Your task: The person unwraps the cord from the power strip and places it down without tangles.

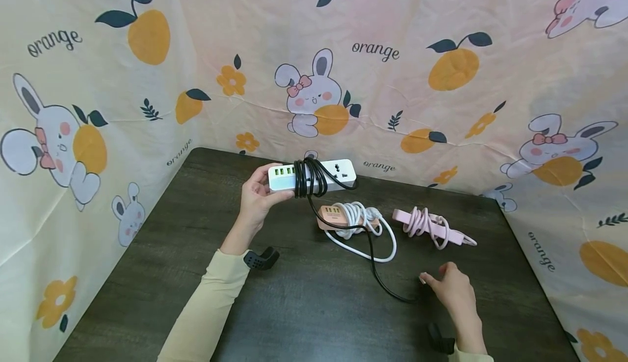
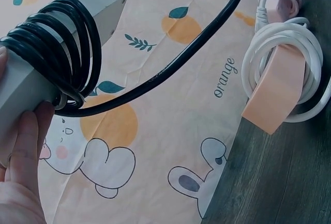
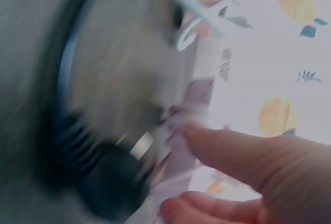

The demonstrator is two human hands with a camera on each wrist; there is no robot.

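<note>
Got a white power strip (image 1: 337,170) pinched by its left end between thumb and fingers of the left hand (image 1: 256,194), up by the desk's (image 1: 294,307) far edge. Black cord (image 1: 300,180) wrapped round the middle, then trailing toward a blurry black plug (image 3: 111,182) just beside the right hand (image 1: 456,294), over toward the right edge. Right thumb and fingers bent, spread apart. Also lying near the far edge: peach power strip (image 1: 331,216) with white cord (image 1: 350,210), plus pink strip (image 1: 402,216) near the far right corner.
</note>
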